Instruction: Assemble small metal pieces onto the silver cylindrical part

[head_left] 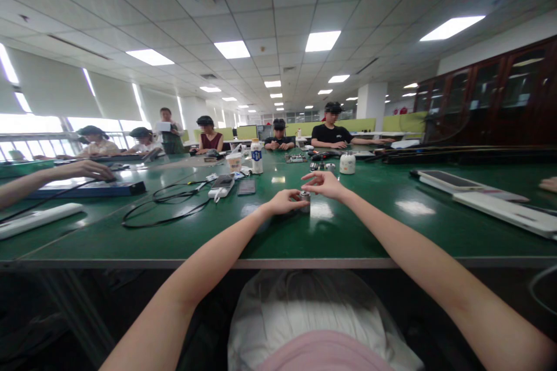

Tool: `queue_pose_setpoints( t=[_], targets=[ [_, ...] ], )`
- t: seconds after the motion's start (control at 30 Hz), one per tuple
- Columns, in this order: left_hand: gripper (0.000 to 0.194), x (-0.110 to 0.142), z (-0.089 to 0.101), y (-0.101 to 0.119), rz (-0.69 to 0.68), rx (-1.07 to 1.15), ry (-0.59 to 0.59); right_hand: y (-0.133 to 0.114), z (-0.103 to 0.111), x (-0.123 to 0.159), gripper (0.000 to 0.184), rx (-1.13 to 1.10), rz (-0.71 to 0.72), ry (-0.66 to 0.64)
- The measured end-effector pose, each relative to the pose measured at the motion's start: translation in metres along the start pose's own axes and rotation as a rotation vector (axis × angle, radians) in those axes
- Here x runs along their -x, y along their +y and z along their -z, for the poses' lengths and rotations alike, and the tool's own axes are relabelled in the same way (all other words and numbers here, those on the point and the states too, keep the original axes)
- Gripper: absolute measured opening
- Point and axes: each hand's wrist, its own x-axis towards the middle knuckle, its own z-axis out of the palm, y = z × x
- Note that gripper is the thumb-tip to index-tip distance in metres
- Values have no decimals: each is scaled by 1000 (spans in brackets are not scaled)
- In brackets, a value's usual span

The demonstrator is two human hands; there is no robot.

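Observation:
A small shiny metal cylinder (pixel 306 204) with a narrower top stands upright on the green table, close to the front edge. My left hand (pixel 284 202) is closed round its left side, fingers and thumb against the metal. Just above the cylinder's top hovers my right hand (pixel 325 185), its fingers curved and apart from the thumb. The thumb tip is close to the top; whether it touches cannot be made out. Beyond my right hand are several small metal pieces (pixel 327 167), partly hidden by it.
A white round jar (pixel 347 163) and a white-and-blue bottle (pixel 257 157) stand farther back. Left lie a black cable (pixel 150 224) and a phone-like device (pixel 221 185). White flat devices (pixel 505 213) lie right. Another person's hand (pixel 93 170) reaches in from the left; people sit across the table.

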Motion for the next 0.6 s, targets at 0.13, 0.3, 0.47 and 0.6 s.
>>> queue_pose_setpoints(
  t=[0.13,0.3,0.47,0.6],
  targets=[
    [55,1,1,0,-19,2,0,18,16,-4,44,6,-55,12],
    [57,1,1,1,-8,24,-13,43,38,1,49,41,-268,-160],
    [58,2,1,2,4,31,-15,55,45,3,56,-7,-396,-264],
    [57,2,2,3,-4,19,-4,58,44,3,55,15,-370,-241]
  ],
)
